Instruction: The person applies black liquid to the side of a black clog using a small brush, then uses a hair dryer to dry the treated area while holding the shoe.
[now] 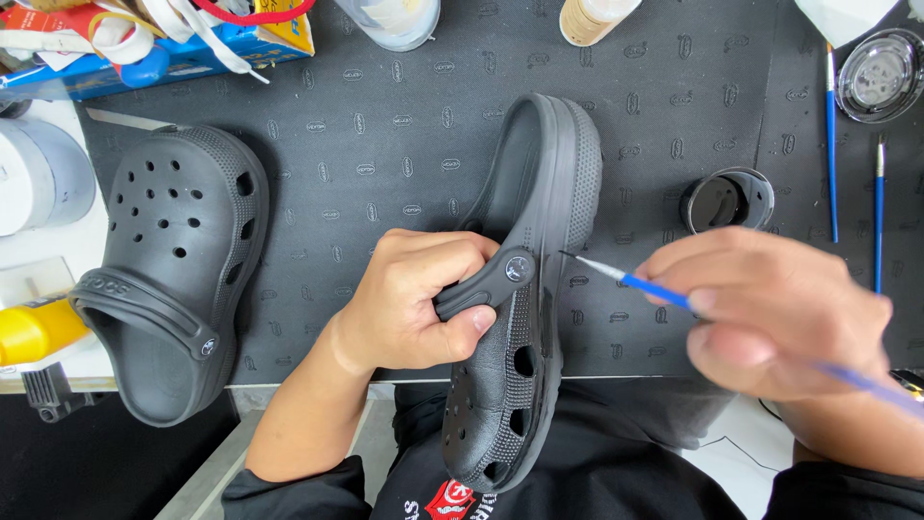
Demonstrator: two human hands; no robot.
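Observation:
My left hand point(419, 299) grips a black perforated clog point(539, 193) by its heel strap, holding it on its side above the black patterned mat point(385, 144). My right hand point(770, 313) pinches a thin blue-handled brush point(640, 284), its fine tip close to the clog's sole edge near the round strap rivet. A second black clog point(168, 270) lies flat on the mat at the left, toe pointing away from me.
A small round black dish point(727, 199) sits right of the held clog. Two blue brushes point(833, 135) and a glass dish point(881, 75) lie at the far right. A blue box, tape rolls and cups line the back edge; a yellow bottle point(34, 330) rests at left.

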